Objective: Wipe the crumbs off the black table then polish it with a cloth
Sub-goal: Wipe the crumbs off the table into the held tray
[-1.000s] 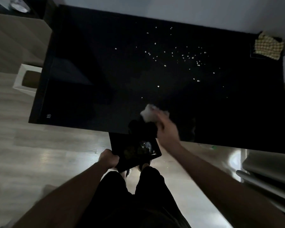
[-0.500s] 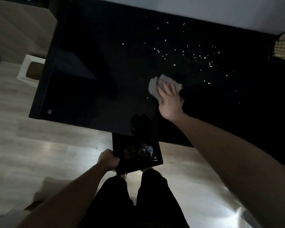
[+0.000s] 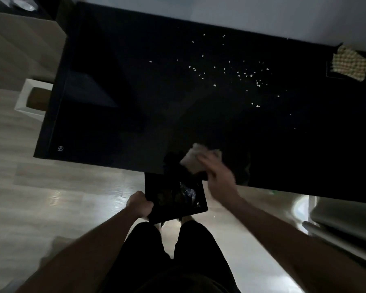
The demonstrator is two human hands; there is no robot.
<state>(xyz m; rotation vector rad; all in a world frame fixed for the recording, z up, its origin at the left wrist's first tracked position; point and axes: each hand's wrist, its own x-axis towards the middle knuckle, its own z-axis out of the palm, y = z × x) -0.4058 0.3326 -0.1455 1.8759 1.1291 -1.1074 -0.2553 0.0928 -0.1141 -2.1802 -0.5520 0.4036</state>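
Pale cloth (image 3: 195, 158) under blurred right hand (image 3: 219, 178), left hand (image 3: 141, 205) gripping black tray (image 3: 156, 187)

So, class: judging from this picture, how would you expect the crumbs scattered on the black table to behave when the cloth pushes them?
The crumbs are tiny, separate specks, so they probably weigh almost nothing and slide easily on the glossy table. Lying loose and spread out, some may scatter or skip past the cloth rather than move together. The tray held at the near edge suggests they drop off readily.
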